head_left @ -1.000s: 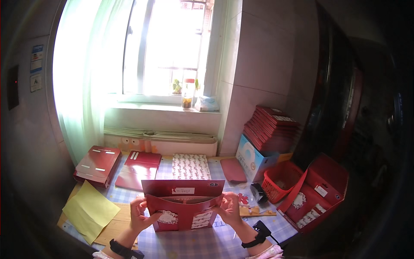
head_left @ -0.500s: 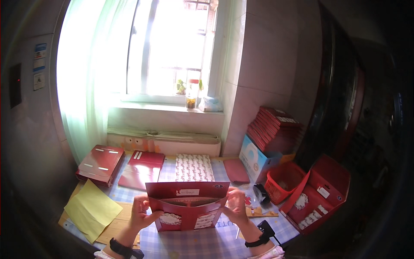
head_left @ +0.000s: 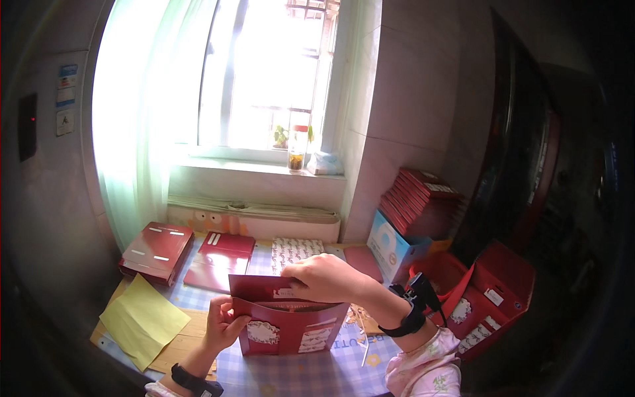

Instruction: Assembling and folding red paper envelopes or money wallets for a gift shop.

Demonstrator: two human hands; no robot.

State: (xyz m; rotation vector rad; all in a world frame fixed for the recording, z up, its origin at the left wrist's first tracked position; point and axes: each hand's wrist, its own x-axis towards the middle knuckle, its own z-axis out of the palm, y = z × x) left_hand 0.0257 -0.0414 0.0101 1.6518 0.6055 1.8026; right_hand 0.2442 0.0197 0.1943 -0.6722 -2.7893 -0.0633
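Observation:
A dark red paper folder (head_left: 284, 331) stands upright on the table in front of me, its pocket mouth gaping upward. White decorated labels are stuck on its front, and printed sheets show a little inside. My left hand (head_left: 225, 324) pinches the folder's left edge, thumb in front. Reaching across from the right, my right hand (head_left: 324, 272) lies over the raised back flap, with its fingers curled down at the flap; the fingertips are partly hidden. Dark bands sit on both wrists.
Left are a yellow sheet (head_left: 142, 321) and a stack of red folders (head_left: 157, 251). Behind lie a flat red folder (head_left: 218, 261) and a patterned white sheet (head_left: 297, 249). Right are a red basket (head_left: 440, 271), an open red folder (head_left: 489, 304), and piled red folders (head_left: 420, 202) on a blue-white box (head_left: 393, 248).
My right hand has left the folder's right edge and moved up and left onto its back flap. The left hand keeps its grip on the left edge.

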